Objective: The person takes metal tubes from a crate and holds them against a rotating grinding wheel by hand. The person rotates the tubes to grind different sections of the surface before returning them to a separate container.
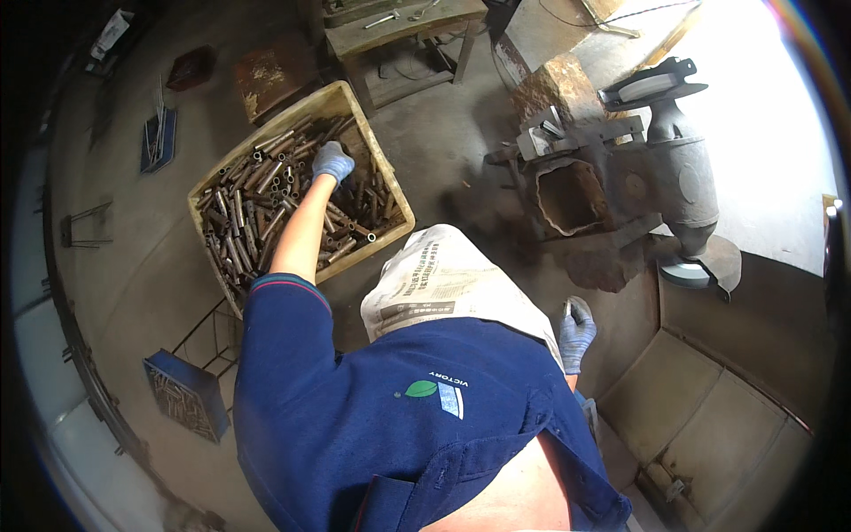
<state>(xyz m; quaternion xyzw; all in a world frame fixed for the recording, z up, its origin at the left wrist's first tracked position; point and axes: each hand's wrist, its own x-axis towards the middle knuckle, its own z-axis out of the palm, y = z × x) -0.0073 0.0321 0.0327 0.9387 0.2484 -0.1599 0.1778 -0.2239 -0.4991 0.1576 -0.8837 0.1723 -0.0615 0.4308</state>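
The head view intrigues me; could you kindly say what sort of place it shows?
Probably a metalworking shop: the gloved left hand is in a yellowish bin of short metal tubes, and a heavy, grinder-like machine stands at the right.

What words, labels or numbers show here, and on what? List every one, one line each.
Shirt: one short word, upside down in this view, beside a green leaf; readable, but not copied out here.
Pale blue patch by the leaf: faint marks, too blurred to read.
Printed sheet over the lap: rows of dark characters, mostly too small to read.
Elsewhere: no print I can make out.
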